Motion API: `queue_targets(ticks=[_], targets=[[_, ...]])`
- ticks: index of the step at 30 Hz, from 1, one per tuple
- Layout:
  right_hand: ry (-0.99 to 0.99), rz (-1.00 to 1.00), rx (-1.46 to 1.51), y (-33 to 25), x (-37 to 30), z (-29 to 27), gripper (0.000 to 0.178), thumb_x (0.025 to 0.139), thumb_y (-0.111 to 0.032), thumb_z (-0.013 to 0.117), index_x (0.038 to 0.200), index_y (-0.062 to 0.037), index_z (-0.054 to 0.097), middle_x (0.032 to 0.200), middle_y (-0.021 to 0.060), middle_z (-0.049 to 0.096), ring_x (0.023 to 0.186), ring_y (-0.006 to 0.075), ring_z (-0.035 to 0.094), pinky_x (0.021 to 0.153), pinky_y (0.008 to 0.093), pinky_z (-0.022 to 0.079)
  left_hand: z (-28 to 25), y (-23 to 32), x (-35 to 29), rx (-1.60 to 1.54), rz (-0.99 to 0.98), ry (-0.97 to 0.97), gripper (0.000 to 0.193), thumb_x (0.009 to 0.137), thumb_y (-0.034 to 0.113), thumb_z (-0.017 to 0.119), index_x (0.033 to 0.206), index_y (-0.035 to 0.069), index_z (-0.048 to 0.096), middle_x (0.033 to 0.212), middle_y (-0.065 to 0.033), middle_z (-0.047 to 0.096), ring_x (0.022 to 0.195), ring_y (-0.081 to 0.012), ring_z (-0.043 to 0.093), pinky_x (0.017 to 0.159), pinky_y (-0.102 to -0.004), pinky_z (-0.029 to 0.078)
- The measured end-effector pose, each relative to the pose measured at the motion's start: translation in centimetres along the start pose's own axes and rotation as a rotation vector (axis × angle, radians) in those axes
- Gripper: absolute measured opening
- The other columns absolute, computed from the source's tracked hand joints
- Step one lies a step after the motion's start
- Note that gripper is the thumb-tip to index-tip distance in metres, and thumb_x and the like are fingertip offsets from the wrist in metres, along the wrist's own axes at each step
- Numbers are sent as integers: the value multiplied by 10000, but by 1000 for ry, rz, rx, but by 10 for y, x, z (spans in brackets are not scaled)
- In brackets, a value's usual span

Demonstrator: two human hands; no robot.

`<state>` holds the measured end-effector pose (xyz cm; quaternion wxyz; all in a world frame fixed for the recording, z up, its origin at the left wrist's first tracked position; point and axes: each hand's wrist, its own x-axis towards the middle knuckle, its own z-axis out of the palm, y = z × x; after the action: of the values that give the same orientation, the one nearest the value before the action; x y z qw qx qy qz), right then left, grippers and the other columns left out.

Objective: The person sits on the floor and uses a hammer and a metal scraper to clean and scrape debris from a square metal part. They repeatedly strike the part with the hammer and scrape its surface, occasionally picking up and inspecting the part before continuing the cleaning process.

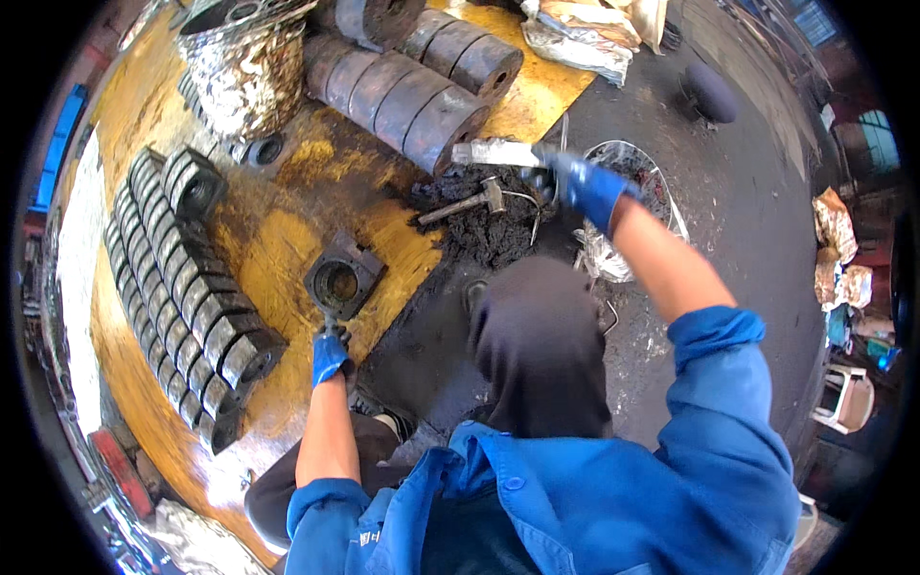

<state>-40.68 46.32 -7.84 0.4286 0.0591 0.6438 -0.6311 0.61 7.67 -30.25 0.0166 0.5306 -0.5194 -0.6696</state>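
On the near side of a black-smeared yellow surface (401,247), the person's left hand (330,356), in a blue glove, is curled round a slim grey piece (331,318) at the near corner of a black block (366,270). The block lies flat there with its round hole facing up. Left of it, similar dark blocks (196,292) stand packed in long rows. Farther off to the right, the blue-gloved right hand (586,188) is raised and closed on a pale, bar-shaped tool (496,153), blurred. Near it, a hammer (468,205) lies on a dark, crumbly heap (491,240). Beyond are large dark cylinders (388,103) laid end to end, a crusted, pale-splotched bucket (251,81) to their left, and whitish sacks (580,40) to their right.
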Motion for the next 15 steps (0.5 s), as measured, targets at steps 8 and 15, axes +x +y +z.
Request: queue_targets(ticks=[8, 15], targets=[[153, -247, 1073, 169, 87, -31, 490, 955, -497, 475, 1090, -41, 593, 755, 102, 641, 582, 211, 596, 503, 349, 502, 13, 8, -17, 102, -82, 34, 485, 917, 519, 552, 1043, 51, 581, 793, -65, 607, 592, -152, 540, 488, -265, 382], [265, -106, 808, 238, 111, -48, 455, 908, -498, 568, 1036, -65, 626, 793, 96, 663, 594, 236, 612, 566, 361, 532, 26, 15, -7, 103, -158, 60, 388, 921, 469, 573, 939, 81, 584, 734, -53, 572, 570, -156, 525, 452, -288, 351]])
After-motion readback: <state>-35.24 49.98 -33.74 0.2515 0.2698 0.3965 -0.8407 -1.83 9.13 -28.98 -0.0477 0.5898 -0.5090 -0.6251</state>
